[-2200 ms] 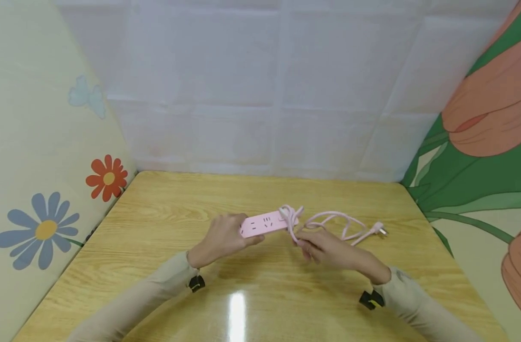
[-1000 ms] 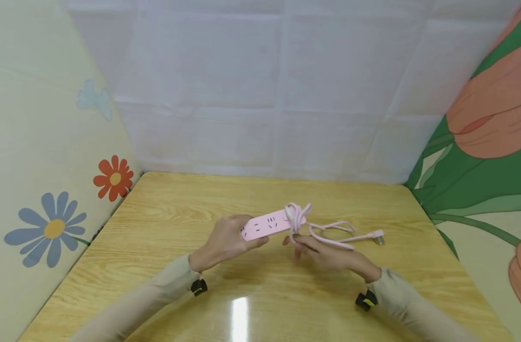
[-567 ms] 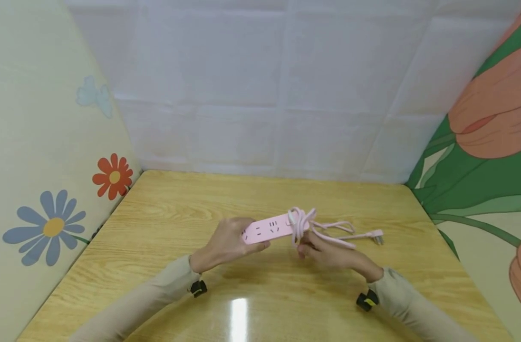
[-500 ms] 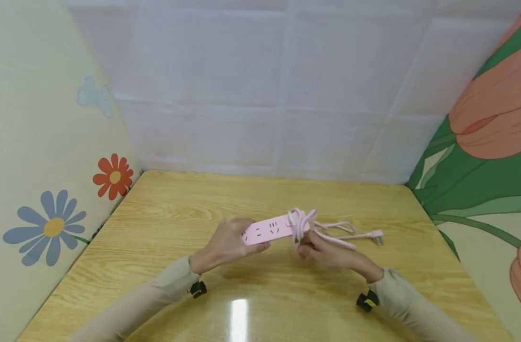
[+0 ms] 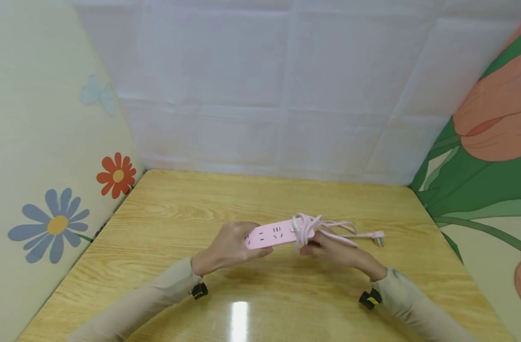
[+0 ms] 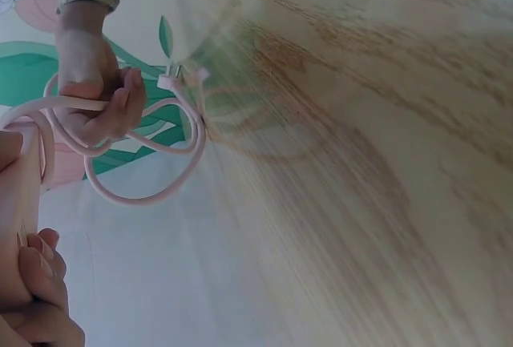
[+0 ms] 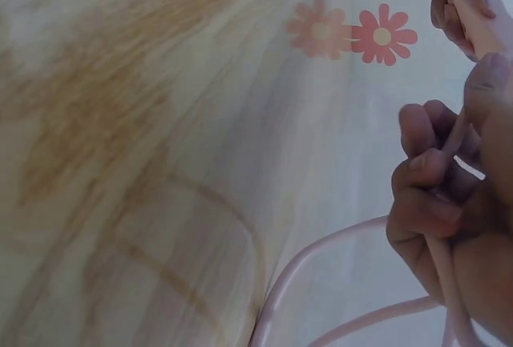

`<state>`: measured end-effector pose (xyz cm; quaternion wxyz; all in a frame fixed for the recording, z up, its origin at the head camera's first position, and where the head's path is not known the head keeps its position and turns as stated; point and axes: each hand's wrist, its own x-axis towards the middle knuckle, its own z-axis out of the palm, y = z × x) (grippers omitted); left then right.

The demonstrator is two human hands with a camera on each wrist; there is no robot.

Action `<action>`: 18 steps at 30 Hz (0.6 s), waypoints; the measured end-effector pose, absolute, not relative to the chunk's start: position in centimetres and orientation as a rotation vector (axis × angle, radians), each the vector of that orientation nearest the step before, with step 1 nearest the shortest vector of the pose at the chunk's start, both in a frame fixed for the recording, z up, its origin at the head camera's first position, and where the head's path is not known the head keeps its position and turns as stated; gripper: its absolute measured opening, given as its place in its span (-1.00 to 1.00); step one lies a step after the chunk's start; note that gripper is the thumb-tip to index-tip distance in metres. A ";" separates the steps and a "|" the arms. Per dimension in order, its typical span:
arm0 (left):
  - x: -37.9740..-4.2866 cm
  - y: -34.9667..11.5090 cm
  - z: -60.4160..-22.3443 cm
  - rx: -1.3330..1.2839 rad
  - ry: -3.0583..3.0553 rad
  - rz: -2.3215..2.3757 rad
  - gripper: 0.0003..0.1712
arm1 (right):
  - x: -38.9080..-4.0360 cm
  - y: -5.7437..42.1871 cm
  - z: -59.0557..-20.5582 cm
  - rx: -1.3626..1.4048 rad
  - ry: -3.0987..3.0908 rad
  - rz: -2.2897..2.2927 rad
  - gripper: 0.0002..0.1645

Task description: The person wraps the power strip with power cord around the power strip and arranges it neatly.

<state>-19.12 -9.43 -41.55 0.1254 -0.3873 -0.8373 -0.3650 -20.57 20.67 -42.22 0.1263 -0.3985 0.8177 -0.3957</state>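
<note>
A pink power strip [image 5: 269, 233] is held up over the table, its socket face toward the head camera. My left hand [image 5: 228, 247] grips its left end, thumb along the near edge. Several turns of the pale pink cord [image 5: 304, 230] wrap the strip's right end. Right beside that end, my right hand [image 5: 335, 249] holds the cord; in the right wrist view its fingers [image 7: 425, 211] curl round it. The rest of the cord trails right in loose loops, ending in a plug [image 5: 378, 236] with metal prongs.
The wood-grain table [image 5: 192, 199] carries a bright glare streak near its front. A white cloth [image 5: 222, 95] hangs behind it. Flower-printed panels stand at the left [image 5: 38, 142] and right. Small black devices sit at both wrists.
The right hand has brought the cord round the strip's right end, and the wrap there is thicker. Slack loops on the right have shrunk. Strip and both hands shifted slightly right and nearer.
</note>
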 end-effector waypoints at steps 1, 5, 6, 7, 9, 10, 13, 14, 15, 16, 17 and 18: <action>-19.1 -9.4 -41.6 -1.134 -2.436 -1.063 -0.51 | -20.5 20.8 -42.2 -1.178 2.405 -1.125 -0.43; -19.1 -9.2 -41.6 -1.137 -2.435 -1.055 -0.52 | -20.6 21.3 -42.1 -1.344 2.482 -1.020 -0.34; -19.2 -9.2 -41.5 -1.134 -2.439 -1.055 -0.52 | -20.7 21.4 -42.0 -1.391 2.516 -0.982 -0.38; -19.2 -9.2 -41.5 -1.138 -2.440 -1.057 -0.51 | -20.7 21.4 -42.1 -1.425 2.550 -0.955 -0.41; -19.3 -9.2 -41.4 -1.147 -2.440 -1.057 -0.50 | -20.9 21.5 -42.1 -1.463 2.587 -0.930 -0.39; -19.4 -9.2 -41.3 -1.155 -2.439 -1.053 -0.50 | -20.9 21.5 -42.2 -1.493 2.631 -0.895 -0.35; -19.4 -9.1 -41.3 -1.174 -2.431 -1.049 -0.49 | -20.8 21.7 -42.5 -1.572 2.748 -0.815 -0.16; -19.4 -9.1 -41.2 -1.176 -2.429 -1.050 -0.49 | -20.8 21.7 -42.6 -1.622 2.795 -0.780 -0.13; -19.4 -9.1 -41.2 -1.177 -2.427 -1.049 -0.49 | -20.9 21.8 -42.8 -1.669 2.856 -0.731 -0.10; -19.4 -9.0 -41.2 -1.175 -2.427 -1.049 -0.49 | -21.0 21.8 -42.9 -1.718 2.908 -0.693 -0.12; -19.4 -9.0 -41.2 -1.176 -2.427 -1.050 -0.50 | -21.1 21.8 -43.0 -1.748 2.952 -0.659 -0.16; -19.3 -8.9 -41.2 -1.182 -2.427 -1.049 -0.50 | -21.2 21.8 -43.2 -1.770 2.990 -0.627 -0.23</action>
